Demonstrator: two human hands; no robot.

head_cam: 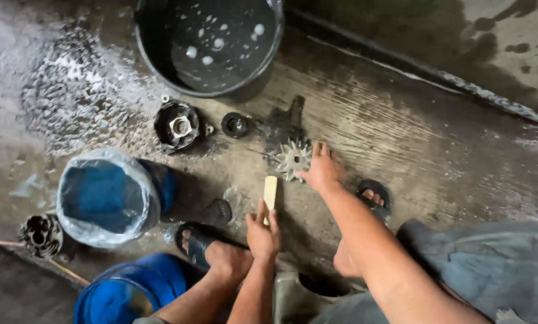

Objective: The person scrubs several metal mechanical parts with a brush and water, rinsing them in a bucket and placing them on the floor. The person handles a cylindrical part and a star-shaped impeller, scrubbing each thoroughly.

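My right hand [322, 169] rests on the wet concrete floor with its fingers spread, touching the edge of a pale metal fan wheel with pointed blades [293, 158]. My left hand [263, 233] grips the lower end of a small cream-coloured brush handle [270, 191], which points up toward the fan wheel. My bare feet in dark sandals sit at either side, the left foot [212, 249] by my left hand and the right one [374, 198] beside my right forearm.
A black bucket [161, 57] with foamy water stands at the top. Below it lie a round black motor part [178, 125] and a small black cap [235, 125]. A blue container lined with plastic [104, 195], another blue tub [128, 291] and a ribbed part [39, 235] sit at left.
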